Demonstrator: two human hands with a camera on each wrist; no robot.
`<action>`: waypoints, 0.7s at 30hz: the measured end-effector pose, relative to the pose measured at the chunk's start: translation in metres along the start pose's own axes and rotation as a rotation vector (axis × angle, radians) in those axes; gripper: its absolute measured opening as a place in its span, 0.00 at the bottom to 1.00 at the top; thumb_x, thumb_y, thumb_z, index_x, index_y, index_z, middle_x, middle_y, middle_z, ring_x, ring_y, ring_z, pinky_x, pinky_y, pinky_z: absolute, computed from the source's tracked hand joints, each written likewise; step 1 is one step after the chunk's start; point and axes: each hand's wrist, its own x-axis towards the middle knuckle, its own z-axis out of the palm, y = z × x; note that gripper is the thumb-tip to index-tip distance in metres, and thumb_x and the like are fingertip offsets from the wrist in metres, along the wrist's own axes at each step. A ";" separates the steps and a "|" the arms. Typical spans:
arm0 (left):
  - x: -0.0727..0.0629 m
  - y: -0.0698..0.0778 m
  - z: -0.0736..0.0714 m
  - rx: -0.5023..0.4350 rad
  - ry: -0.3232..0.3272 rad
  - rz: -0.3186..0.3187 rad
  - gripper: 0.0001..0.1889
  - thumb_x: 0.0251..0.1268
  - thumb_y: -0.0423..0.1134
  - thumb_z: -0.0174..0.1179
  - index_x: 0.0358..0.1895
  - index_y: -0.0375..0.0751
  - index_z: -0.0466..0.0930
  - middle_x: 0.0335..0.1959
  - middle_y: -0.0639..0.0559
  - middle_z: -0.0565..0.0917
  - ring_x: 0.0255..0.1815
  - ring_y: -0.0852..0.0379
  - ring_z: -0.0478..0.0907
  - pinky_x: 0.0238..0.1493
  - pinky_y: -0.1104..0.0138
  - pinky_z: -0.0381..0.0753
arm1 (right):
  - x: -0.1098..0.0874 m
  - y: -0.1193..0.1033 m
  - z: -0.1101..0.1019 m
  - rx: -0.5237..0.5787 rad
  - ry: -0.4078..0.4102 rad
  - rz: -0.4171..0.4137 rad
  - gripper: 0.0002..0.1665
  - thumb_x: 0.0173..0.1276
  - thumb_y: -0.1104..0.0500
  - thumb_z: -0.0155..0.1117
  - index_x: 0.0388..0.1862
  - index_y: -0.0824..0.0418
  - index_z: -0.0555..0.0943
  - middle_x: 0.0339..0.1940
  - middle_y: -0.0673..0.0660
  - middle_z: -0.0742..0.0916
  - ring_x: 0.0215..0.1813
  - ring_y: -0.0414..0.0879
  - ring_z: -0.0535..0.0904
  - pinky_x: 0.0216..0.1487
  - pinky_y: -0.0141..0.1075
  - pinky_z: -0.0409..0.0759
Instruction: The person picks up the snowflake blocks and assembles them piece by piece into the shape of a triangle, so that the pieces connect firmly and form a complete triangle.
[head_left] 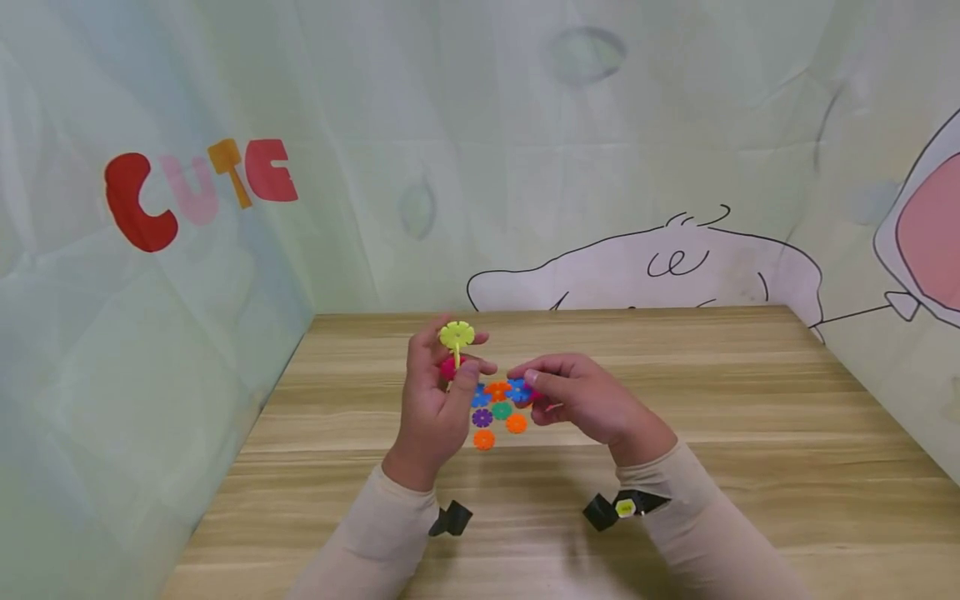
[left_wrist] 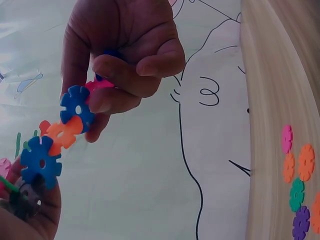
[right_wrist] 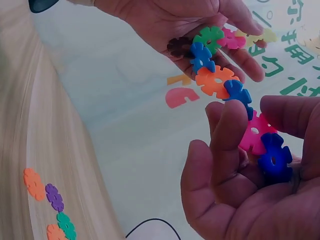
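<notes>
A chain of notched flower-shaped plastic discs stretches between both hands above the table. My left hand holds one end, its thumb against the discs; a yellow disc stands up there, with a green disc, a pink one and a dark one close by. From there the chain passes through a blue disc, an orange disc and another blue disc. My right hand pinches the other end at a pink disc, beside a dark blue disc lying against the palm.
Loose discs lie on the wooden table below the hands: purple, green, orange and pink among them. A printed cloth backdrop rises at the table's back and sides.
</notes>
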 end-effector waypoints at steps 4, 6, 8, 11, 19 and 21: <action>0.000 -0.002 0.000 -0.010 0.003 0.018 0.31 0.78 0.21 0.49 0.78 0.35 0.48 0.61 0.33 0.78 0.43 0.46 0.87 0.54 0.65 0.87 | -0.001 -0.002 -0.001 0.024 -0.020 0.003 0.22 0.83 0.58 0.56 0.64 0.72 0.80 0.38 0.55 0.88 0.35 0.47 0.81 0.46 0.38 0.87; 0.000 -0.003 0.000 0.003 0.014 0.024 0.32 0.79 0.21 0.49 0.79 0.37 0.49 0.61 0.34 0.79 0.42 0.47 0.88 0.52 0.66 0.88 | -0.001 -0.003 -0.002 0.027 -0.035 0.004 0.22 0.83 0.57 0.57 0.64 0.72 0.80 0.38 0.55 0.88 0.35 0.47 0.82 0.46 0.38 0.88; 0.000 -0.003 -0.001 0.021 0.030 0.022 0.32 0.79 0.22 0.49 0.79 0.39 0.50 0.60 0.35 0.79 0.40 0.48 0.88 0.49 0.67 0.88 | -0.001 -0.003 -0.004 0.018 -0.049 0.003 0.23 0.83 0.57 0.57 0.65 0.72 0.79 0.38 0.55 0.87 0.35 0.47 0.82 0.47 0.38 0.88; 0.000 -0.003 -0.001 0.038 0.054 0.007 0.31 0.80 0.23 0.49 0.79 0.41 0.51 0.58 0.36 0.81 0.38 0.47 0.88 0.44 0.68 0.89 | -0.001 -0.002 -0.008 -0.003 -0.039 -0.002 0.25 0.85 0.53 0.54 0.66 0.71 0.78 0.39 0.56 0.86 0.38 0.49 0.84 0.50 0.42 0.89; 0.000 -0.001 0.000 0.068 0.132 -0.053 0.31 0.81 0.24 0.48 0.79 0.43 0.50 0.54 0.35 0.81 0.34 0.48 0.88 0.41 0.67 0.89 | 0.019 0.025 -0.020 -0.046 0.108 0.085 0.31 0.88 0.44 0.41 0.69 0.65 0.78 0.51 0.60 0.85 0.43 0.49 0.86 0.53 0.46 0.88; -0.001 -0.001 0.001 0.069 0.155 -0.068 0.31 0.81 0.24 0.47 0.79 0.43 0.49 0.53 0.36 0.82 0.34 0.50 0.88 0.40 0.67 0.89 | 0.023 0.034 -0.021 -0.076 0.094 0.121 0.26 0.87 0.49 0.45 0.69 0.65 0.78 0.52 0.62 0.85 0.40 0.49 0.86 0.51 0.45 0.87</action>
